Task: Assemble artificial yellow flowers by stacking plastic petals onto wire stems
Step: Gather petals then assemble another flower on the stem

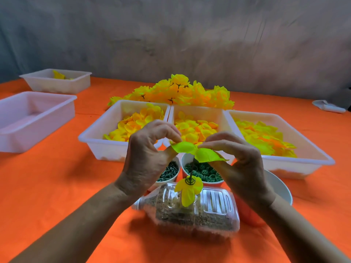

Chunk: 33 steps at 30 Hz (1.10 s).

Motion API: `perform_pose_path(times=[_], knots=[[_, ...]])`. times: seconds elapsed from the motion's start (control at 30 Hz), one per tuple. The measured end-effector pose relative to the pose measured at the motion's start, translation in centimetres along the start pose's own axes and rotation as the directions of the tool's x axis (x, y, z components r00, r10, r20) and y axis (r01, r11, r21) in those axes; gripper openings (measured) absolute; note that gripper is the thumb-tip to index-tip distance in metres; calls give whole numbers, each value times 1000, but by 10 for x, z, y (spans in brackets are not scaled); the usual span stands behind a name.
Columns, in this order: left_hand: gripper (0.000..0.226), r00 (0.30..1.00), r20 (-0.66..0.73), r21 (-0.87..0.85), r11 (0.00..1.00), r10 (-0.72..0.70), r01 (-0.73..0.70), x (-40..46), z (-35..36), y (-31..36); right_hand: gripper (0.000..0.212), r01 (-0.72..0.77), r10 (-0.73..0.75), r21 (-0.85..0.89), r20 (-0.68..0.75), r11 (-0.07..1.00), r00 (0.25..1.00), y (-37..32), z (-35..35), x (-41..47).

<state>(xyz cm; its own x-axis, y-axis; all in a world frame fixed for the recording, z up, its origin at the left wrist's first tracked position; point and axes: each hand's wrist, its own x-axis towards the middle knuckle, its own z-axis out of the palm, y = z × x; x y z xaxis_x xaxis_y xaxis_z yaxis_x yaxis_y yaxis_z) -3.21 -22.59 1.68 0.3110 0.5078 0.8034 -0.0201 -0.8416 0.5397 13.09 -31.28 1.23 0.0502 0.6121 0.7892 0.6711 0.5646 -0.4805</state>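
A thin dark wire stem (191, 168) stands upright in a clear plastic bottle (212, 209) that lies on its side, partly filled with sand. Low on the stem sits a yellow petal layer (188, 188) with a green ring. At the stem's top is a yellow-green petal piece (195, 150). My left hand (146, 158) pinches its left edge and my right hand (237, 162) pinches its right edge. The stem's tip is hidden under the petal.
Three white trays of yellow petals (114, 147), (197, 111), (303, 158) stand behind my hands, with a heap of finished yellow flowers (180, 92) beyond. Two cups of green parts (171, 171), (205, 171) stand near the bottle. Two more trays (38, 118), (62, 82) sit at the left.
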Motion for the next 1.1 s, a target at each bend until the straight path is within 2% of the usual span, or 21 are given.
perform_pose_path(times=[0.1,0.2,0.27,0.37,0.5,0.73,0.8,0.83,0.93,1.0,1.03,1.1], knots=[[23,1000,20,9,1000,18,-18,-6,-2,3,21,35,-35,-41,14,999,999,-1,0,-5],[17,996,69,22,998,58,-60,-13,-4,5,12,129,-127,-140,25,982,992,-2,1,-10],[26,987,112,75,990,111,-120,-15,-4,6,8,160,-158,-198,25,967,987,-2,2,-13],[22,973,146,158,967,178,-201,-15,-3,6,9,190,-193,-270,14,944,981,-4,3,-14],[16,966,113,180,952,231,-249,-16,-2,8,13,201,-229,-346,-41,917,973,-6,3,-14],[16,964,40,193,945,262,-265,-15,-2,10,13,189,-234,-336,-98,923,967,-7,6,-11],[13,979,25,154,967,203,-205,-12,-2,11,2,138,-173,-275,-108,951,979,-8,8,-8],[11,989,19,111,983,146,-147,-10,-2,12,5,93,-122,-227,-116,969,986,-9,10,-5],[15,997,20,-39,996,-77,78,1,-3,14,11,-133,138,57,-90,989,986,-9,8,0],[24,981,42,-101,976,-191,195,9,-1,12,7,-310,321,300,12,902,947,-10,5,3],[25,973,56,-133,965,-222,228,11,0,11,12,-372,379,392,63,841,923,-8,3,3],[23,966,82,-160,953,-246,256,14,1,9,15,-441,442,487,120,754,889,-6,2,4]])
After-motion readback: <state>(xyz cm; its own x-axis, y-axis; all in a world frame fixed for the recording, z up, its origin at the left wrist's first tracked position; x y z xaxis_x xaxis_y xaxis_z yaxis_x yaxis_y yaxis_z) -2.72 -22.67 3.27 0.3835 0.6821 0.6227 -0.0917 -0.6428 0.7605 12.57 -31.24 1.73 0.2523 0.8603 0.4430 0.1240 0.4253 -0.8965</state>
